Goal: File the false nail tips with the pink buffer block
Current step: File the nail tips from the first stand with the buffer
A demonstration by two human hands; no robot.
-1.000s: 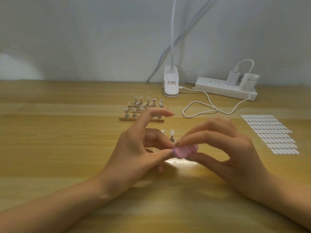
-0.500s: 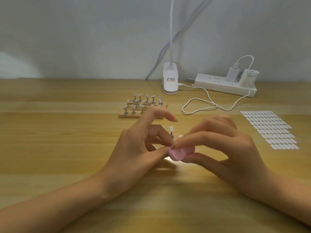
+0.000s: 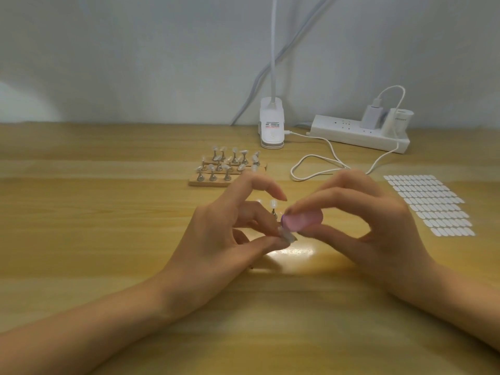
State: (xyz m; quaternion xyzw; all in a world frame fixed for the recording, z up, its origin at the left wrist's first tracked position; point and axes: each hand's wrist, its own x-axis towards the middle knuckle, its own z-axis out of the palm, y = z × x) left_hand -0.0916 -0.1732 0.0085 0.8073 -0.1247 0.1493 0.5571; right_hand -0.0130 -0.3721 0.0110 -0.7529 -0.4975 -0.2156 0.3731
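Where pale wall [image 3: 135, 63] meets wooden desk [image 3: 81, 226], the left hand [image 3: 216, 239] pinches a blurred false nail tip [image 3: 288, 237], a rack [image 3: 216, 182] of tips behind. Against the tip, the right hand [image 3: 378, 234] grips the pink buffer block [image 3: 303, 219]. Farther back sit lamp clip [image 3: 272, 125], power strip [image 3: 357, 133], sticker sheet [image 3: 430, 204]; the lamp's neck is cut off.

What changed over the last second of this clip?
The pink buffer block, pinched in the right hand, stroked slightly up and rightward, uncovering the nail tip pinched by the left hand. Both grips, the tip stand and the sticker sheet stayed put.
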